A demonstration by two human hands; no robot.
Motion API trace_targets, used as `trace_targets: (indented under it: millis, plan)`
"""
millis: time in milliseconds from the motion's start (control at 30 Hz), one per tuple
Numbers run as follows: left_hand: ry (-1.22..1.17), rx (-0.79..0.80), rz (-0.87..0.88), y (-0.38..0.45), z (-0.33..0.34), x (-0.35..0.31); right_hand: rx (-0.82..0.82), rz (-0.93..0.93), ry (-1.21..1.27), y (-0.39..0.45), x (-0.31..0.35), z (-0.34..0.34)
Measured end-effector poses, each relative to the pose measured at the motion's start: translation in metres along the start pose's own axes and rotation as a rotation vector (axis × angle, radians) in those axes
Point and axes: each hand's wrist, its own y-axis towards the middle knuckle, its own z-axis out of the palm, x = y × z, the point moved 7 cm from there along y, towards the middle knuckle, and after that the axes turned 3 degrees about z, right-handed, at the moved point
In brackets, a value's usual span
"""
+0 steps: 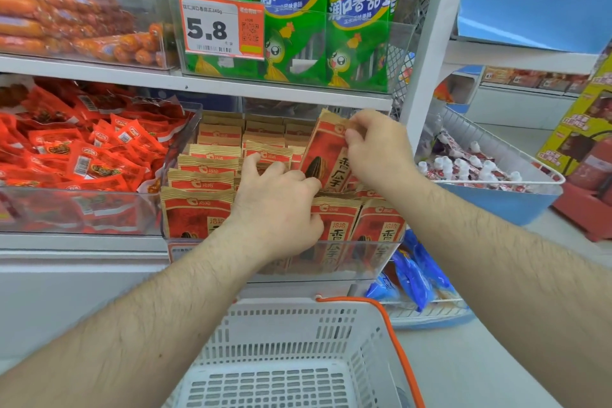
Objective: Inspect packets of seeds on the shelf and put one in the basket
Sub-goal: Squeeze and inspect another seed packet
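here, in the head view, the right hand [377, 149] pinches the top edge of one seed packet [326, 156] between thumb and fingers, lifting it out of the rows so it stands tilted above the rest. the left hand [276, 205] lies on the packets in front, fingers spread and slightly bent over the stacked tops, touching them; whether it grips any one of them cannot be told. the packets sit in a clear bin [384, 255] on the lower shelf, red and tan paper bags standing in rows. the basket [291, 334], white with an orange handle [390, 328], waits directly below the bin, with nothing seen in the part that shows.

judging by the look, the packet is light and its paper skin is fairly stiff but crinkly, with loose seeds inside that will shift and sag toward the bottom when it hangs from the top. the sealed top strip is flat and firm, so a pinch there, as now, should hold; for turning it over to read, a grip at the sides may steady it better. it seems neither slippery nor fragile, though hard squeezing could crush seeds.

left of the bin lies a bin of red sachets [82, 156], and above it green bags [291, 20] with a price tag [222, 26].
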Motion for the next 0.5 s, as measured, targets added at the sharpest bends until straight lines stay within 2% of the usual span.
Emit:
trace_targets:
  millis: [133, 200, 267, 333, 433, 500]
  plan:
    - [0.002, 0.003, 0.002, -0.003, 0.0, -0.002, -0.24, 0.214, 0.291, -0.006, -0.023, -0.025]
    - [0.006, 0.014, -0.003, -0.004, 0.003, -0.002, -0.304, 0.4, 0.608, -0.012, -0.037, -0.03]
    - [0.021, -0.001, -0.002, -0.006, 0.003, -0.002, -0.252, 0.573, 0.946, -0.021, -0.044, -0.023]
    - [0.035, -0.025, 0.008, -0.008, 0.002, -0.003, -0.142, 0.656, 1.138, -0.03, -0.041, -0.016]
    - [0.002, -0.023, 0.024, -0.01, 0.005, -0.002, 0.065, 0.601, 1.223, -0.041, -0.029, -0.006]
    - [-0.092, -0.035, -0.002, -0.011, 0.007, 0.003, 0.157, 0.528, 1.162, -0.046, -0.022, -0.006]
